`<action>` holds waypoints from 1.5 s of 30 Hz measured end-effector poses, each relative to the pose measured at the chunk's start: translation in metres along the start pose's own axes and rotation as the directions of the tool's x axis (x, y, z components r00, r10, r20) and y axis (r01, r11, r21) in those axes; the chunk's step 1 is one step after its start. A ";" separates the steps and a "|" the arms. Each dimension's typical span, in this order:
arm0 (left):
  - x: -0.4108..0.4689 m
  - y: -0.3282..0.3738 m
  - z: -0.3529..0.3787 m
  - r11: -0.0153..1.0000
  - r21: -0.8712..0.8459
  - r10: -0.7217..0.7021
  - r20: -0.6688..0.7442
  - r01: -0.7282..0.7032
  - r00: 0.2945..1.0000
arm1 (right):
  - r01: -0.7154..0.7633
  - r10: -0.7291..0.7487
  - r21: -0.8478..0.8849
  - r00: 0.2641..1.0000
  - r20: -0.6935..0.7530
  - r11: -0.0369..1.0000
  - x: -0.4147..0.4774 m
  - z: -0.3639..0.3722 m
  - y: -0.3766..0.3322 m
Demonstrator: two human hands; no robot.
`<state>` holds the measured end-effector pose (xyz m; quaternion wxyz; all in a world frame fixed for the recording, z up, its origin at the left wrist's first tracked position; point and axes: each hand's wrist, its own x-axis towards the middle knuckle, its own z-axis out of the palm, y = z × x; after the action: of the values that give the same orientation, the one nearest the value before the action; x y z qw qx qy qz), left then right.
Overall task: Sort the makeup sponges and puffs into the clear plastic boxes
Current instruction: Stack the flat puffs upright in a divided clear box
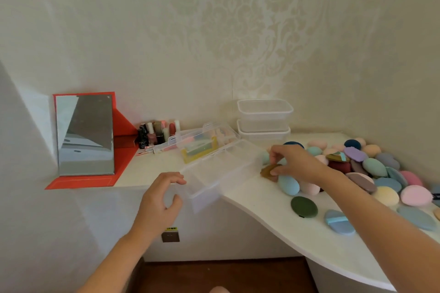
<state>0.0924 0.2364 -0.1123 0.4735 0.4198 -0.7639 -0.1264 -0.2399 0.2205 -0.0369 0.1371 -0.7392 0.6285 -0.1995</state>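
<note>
A clear divided plastic box [215, 173] lies open at the counter's front edge, part of it jutting past the edge. My left hand [160, 200] hovers at its left end with fingers loosely spread, holding nothing. My right hand [294, 162] pinches a brown flat puff [267, 171] just right of the box. A pile of coloured sponges and puffs [376, 169] covers the counter's right side, with a light blue egg sponge [288, 184] and a dark green round puff [304, 207] nearest.
Two stacked clear lidded boxes [264, 118] stand against the wall. Another clear box [204, 141] holds coloured items behind the open one. Nail polish bottles [157, 134] and a red-framed mirror [85, 135] sit at the left. The white counter [262, 204] curves toward me.
</note>
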 end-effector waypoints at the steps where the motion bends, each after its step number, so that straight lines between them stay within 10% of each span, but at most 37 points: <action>1: -0.002 0.002 0.000 0.998 0.040 0.042 0.016 -0.042 0.999 | -0.004 0.006 0.025 0.998 -0.067 1.000 -0.003 -0.003 -0.002; 8: -0.009 0.029 0.011 0.974 0.147 0.168 0.059 -0.175 0.984 | 0.127 -0.027 0.341 0.959 -0.282 0.932 -0.026 0.010 -0.059; 29: 0.011 0.056 0.058 0.949 0.255 0.150 0.157 -0.187 0.976 | 0.291 -0.284 0.079 0.954 -0.092 0.953 -0.051 0.045 -0.065; 34: 0.018 0.059 0.061 0.929 0.326 0.076 0.288 -0.172 0.955 | 0.073 -0.040 0.196 0.985 -0.165 0.978 -0.059 0.002 -0.030; 39: 0.022 0.067 0.067 0.898 0.427 -0.057 0.346 -0.103 0.936 | -0.196 0.213 -0.131 0.967 0.141 0.972 -0.070 -0.014 0.013; 45: 0.021 0.071 0.067 0.908 0.412 -0.077 0.345 -0.077 0.935 | -0.144 0.161 -0.098 0.965 0.206 0.985 -0.071 0.005 0.027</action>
<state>-0.0042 0.2504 -0.0928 0.2274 0.4819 -0.8456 -0.0330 -0.2705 0.2856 -0.0619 0.1881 -0.7107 0.6729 -0.0816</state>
